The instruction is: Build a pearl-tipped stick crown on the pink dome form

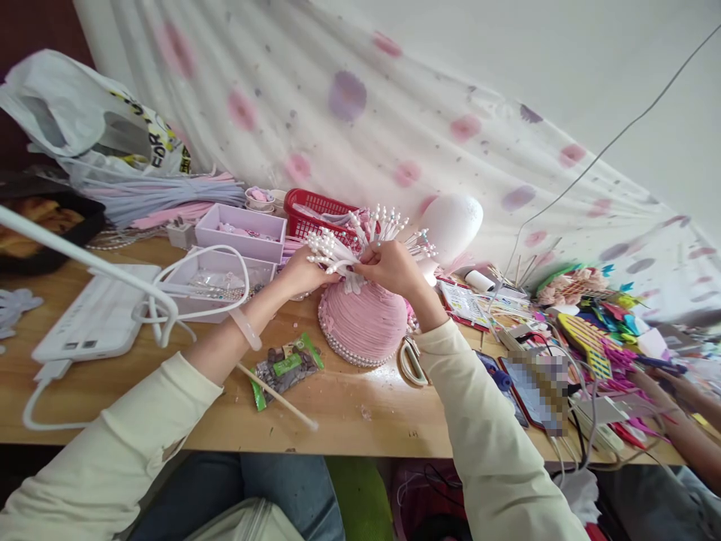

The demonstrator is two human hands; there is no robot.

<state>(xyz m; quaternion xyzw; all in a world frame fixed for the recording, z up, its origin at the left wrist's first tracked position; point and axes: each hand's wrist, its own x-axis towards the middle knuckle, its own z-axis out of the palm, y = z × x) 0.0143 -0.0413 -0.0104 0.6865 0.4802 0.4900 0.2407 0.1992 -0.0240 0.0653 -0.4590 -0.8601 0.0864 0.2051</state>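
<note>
A pink, ridged dome (363, 319) edged with a row of pearls sits on the wooden table, and a spray of white pearl-tipped stems (375, 222) rises above its top. On the left of the spray, my left hand (304, 272) is closed around a bunch of these stems. My right hand (391, 267) pinches at the base of the stems from the other side, its fingertips close to my left fingers. What lies right under the fingertips is partly hidden. Scissors (413, 362) lie beside the dome, below my right wrist.
Left of the dome are lilac boxes (239, 233), a red basket (304, 214) and a white power bank (98, 312) with a looping cable. A snack packet (287, 368) and a thin stick (279, 398) lie in front. At right are a phone (532, 394) and another person's arm (684, 421).
</note>
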